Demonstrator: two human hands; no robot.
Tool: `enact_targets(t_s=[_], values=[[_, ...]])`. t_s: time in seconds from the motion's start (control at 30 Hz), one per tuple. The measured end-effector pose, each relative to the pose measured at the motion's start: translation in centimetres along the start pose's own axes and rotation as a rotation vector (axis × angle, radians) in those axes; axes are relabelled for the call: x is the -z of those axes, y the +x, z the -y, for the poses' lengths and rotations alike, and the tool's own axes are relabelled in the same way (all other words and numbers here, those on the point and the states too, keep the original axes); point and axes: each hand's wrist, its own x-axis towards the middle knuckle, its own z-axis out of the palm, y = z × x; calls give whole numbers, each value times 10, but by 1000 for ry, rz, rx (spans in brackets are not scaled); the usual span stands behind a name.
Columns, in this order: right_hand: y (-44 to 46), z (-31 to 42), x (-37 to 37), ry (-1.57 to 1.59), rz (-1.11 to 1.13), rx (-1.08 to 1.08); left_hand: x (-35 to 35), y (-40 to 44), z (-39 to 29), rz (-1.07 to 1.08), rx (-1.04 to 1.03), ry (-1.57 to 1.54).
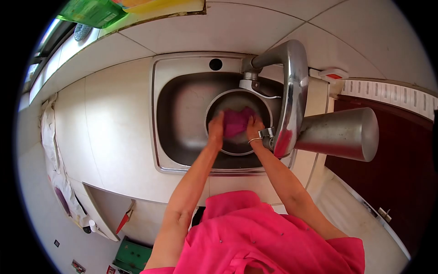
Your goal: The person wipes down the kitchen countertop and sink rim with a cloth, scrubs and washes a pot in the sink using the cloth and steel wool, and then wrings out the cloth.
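Observation:
A magenta cloth (pixel 235 122) is bunched inside a round metal basin (pixel 208 107), which stands in the right part of the steel sink (pixel 175 123). My left hand (pixel 216 129) grips the cloth's left side, its fingers slightly smeared by motion. On the other side, my right hand (pixel 254 127) is closed on the cloth's right edge; a bracelet (pixel 255 140) circles that wrist. Both hands are within the basin's rim, and the cloth hides some of the fingertips.
Over the sink's right side arches a large chrome faucet (pixel 296 86) with a metal cylinder (pixel 340 134) attached. Its white lever (pixel 260 89) reaches above the basin. A green container (pixel 93 13) sits on the upper-left ledge. Pale countertop (pixel 116 123) extends left.

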Motion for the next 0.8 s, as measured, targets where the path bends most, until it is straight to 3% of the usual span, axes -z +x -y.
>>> enact_targets(t_s=[0.07, 0.17, 0.23, 0.3, 0.37, 0.4, 0.5, 0.57, 0.63, 0.8], values=[[7, 3, 12, -104, -58, 74, 10, 0, -16, -41, -25, 24], [9, -2, -3, -263, -50, 150, 14, -23, -21, 26, 158, 42], [8, 10, 1, -117, 48, 44, 12, -24, -17, -2, 243, -9], [5, 49, 6, 283, 233, -203, 12, -9, -4, -76, 326, -78], [3, 105, 31, 685, 421, -452, 36, 26, 27, 230, 350, -344], [2, 138, 62, 677, 371, -344, 44, 36, 37, 381, 363, -478], [-12, 188, 107, 643, 270, -204, 27, 36, 28, 157, 130, -262], [-11, 194, 103, 495, 189, -114, 26, 38, 44, 306, 82, -448], [11, 178, 78, 381, 247, -484, -9, 0, 22, 205, 237, -670], [52, 102, 14, 647, 88, -590, -34, -16, -4, 16, 113, -390]])
